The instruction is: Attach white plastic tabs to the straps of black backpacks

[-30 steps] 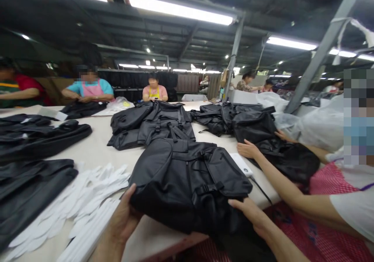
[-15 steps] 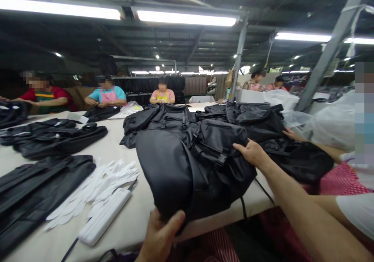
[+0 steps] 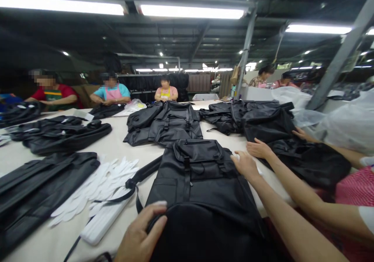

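A black backpack (image 3: 210, 194) lies flat on the table in front of me, its buckled front pocket facing up and a strap trailing off to the left. My left hand (image 3: 143, 231) grips the near left edge of its rounded end, thumb and fingers around the dark fabric. At the upper right side of the backpack is my right hand (image 3: 248, 164), its fingers partly stretched by the edge and loosely apart. Just beyond it, a co-worker's hand (image 3: 260, 149) reaches in from the right near another black bag (image 3: 306, 160).
Several black bags (image 3: 175, 123) lie farther back on the pale table (image 3: 125, 137). To the left are white strips (image 3: 96, 184), a white power strip (image 3: 102, 223) and a flat black bag (image 3: 49, 192). Co-workers sit opposite; clear plastic (image 3: 347, 118) is heaped at right.
The backpack has come toward me and turned to lie flat, separate from the bags behind it. My right hand has loosened from its pocket edge. The co-worker's hand has come in beside mine.
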